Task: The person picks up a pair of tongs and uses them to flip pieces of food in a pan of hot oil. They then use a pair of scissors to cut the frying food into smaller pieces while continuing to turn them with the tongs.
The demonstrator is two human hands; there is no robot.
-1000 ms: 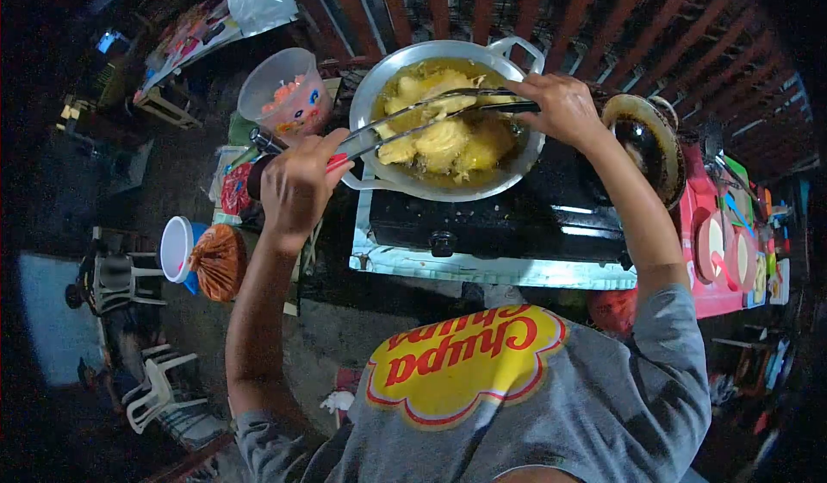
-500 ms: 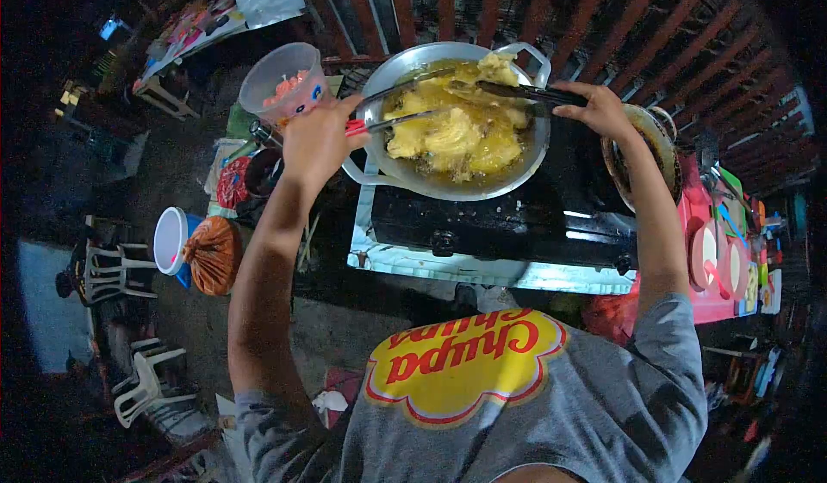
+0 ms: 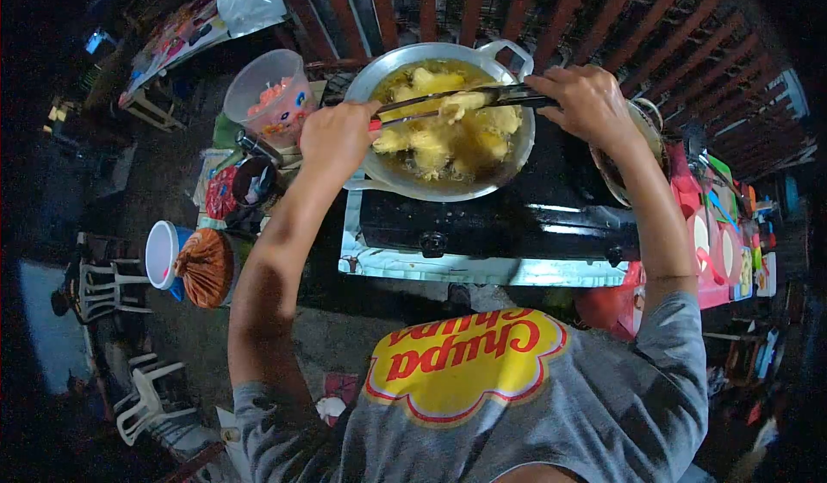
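A wide metal pan (image 3: 482, 192) of bubbling oil sits on the black stove. Several yellow battered pieces (image 3: 431, 151) fry in it. Closed around a red-handled tool with two long, thin metal arms (image 3: 409, 104), my left hand (image 3: 338, 138) is at the pan's left rim. My right hand (image 3: 584, 104) grips dark tongs (image 3: 517, 97) by the upper right rim. Over the oil, the ends of both tools meet at one battered piece (image 3: 461, 104).
A clear plastic tub (image 3: 269, 95) with pinkish-orange contents stands left of the pan. On the right, a second pan (image 3: 610, 168) is partly behind my forearm. The black stove (image 3: 508, 224) has knobs along its front. Wooden slats (image 3: 517, 9) rise behind, and a pink table (image 3: 711, 285) is at far right.
My hands have come closer together over the pan, the left moving right and the right moving left. The tool ends now overlap at one piece. The view has shifted slightly.
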